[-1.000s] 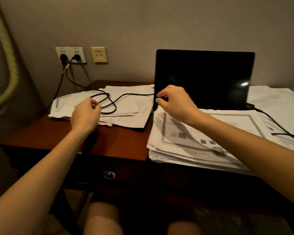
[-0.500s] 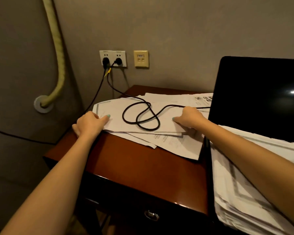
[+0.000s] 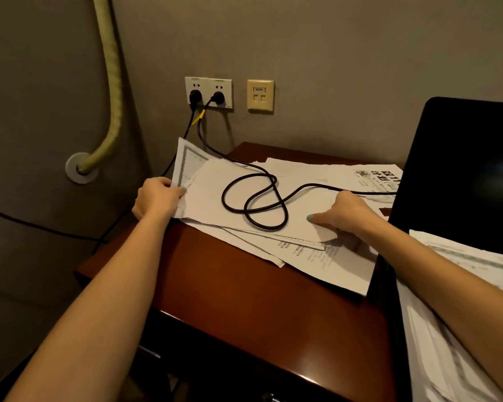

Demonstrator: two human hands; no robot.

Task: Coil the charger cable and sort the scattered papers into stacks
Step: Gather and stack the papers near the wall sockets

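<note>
Gripping the scattered papers (image 3: 212,181) at the nine o'clock edge of the pile, the left hand (image 3: 157,198) had its fingers curled round the sheets, and that edge stood tilted up off the desk (image 3: 244,300). The right hand (image 3: 347,213) pinched the same pile at its four o'clock corner, thumb flat on the top sheet and the other fingers hidden under the paper. The charger cable (image 3: 262,227) lay on the top sheet between the two hands in two loose, overlapping loops, and neither hand touched it. From the loops it ran toward eleven o'clock up to a plug in the wall socket (image 3: 208,82), and toward three o'clock behind the dark laptop screen (image 3: 462,169). Printed sheets fanned out from under the pile toward five o'clock. A second stack (image 3: 462,285) of papers sat at four o'clock of the view, below the screen, and a pale hose (image 3: 112,82) hung on the wall at ten o'clock
</note>
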